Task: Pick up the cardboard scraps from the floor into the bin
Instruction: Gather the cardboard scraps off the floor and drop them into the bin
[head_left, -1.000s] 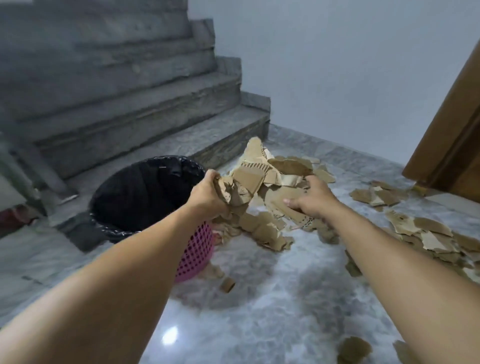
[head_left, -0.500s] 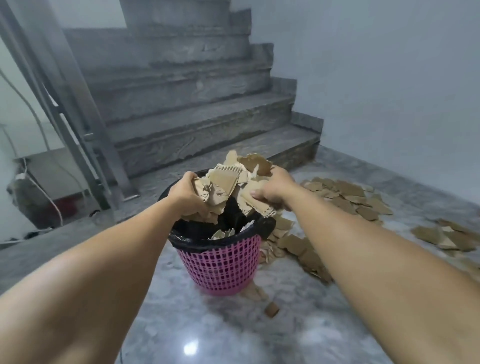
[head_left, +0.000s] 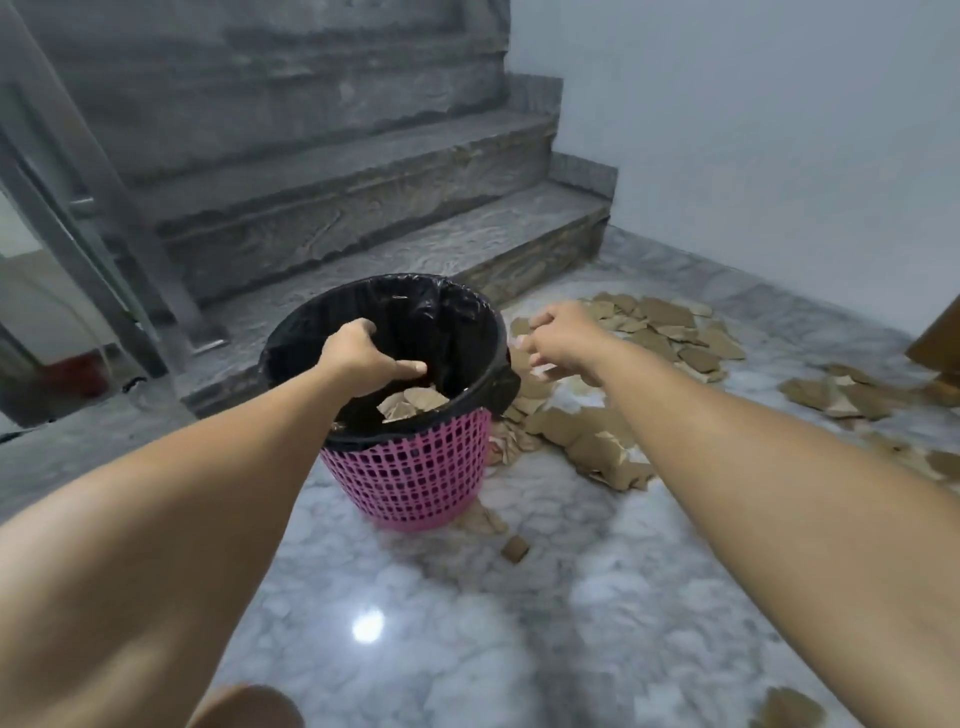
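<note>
— Where do things stand? Both hands look empty: the left hand hangs loosely curled over the bin, the right hand half open just right of its rim.

— And the cardboard? A few scraps lie inside the liner; the main heap covers the floor to the right.

— The risk? A careless reach could tip the light bin, and loose handfuls may spill over the rim
</note>
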